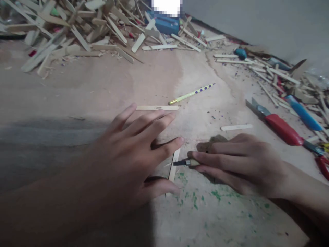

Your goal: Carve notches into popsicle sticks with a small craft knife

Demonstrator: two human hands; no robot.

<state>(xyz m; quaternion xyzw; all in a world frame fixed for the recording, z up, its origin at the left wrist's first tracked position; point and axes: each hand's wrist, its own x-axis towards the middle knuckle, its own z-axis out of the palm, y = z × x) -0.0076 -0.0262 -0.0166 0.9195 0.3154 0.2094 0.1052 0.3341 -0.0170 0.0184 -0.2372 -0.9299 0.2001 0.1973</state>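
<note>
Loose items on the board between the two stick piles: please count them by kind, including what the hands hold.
Wooden sticks: 3 (one under the left hand at, one at, one at)
Pencil: 1
Small knife in the right hand: 1
Red-handled cutter: 1
Blue-handled cutter: 1
Total: 7

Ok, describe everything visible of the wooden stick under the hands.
The wooden stick is a flat, pale craft stick lying on the board, running near-vertically in the picture. The left hand presses on it, forefinger and thumb either side, hiding part of it. The knife tip in the right hand meets its right edge.
</note>
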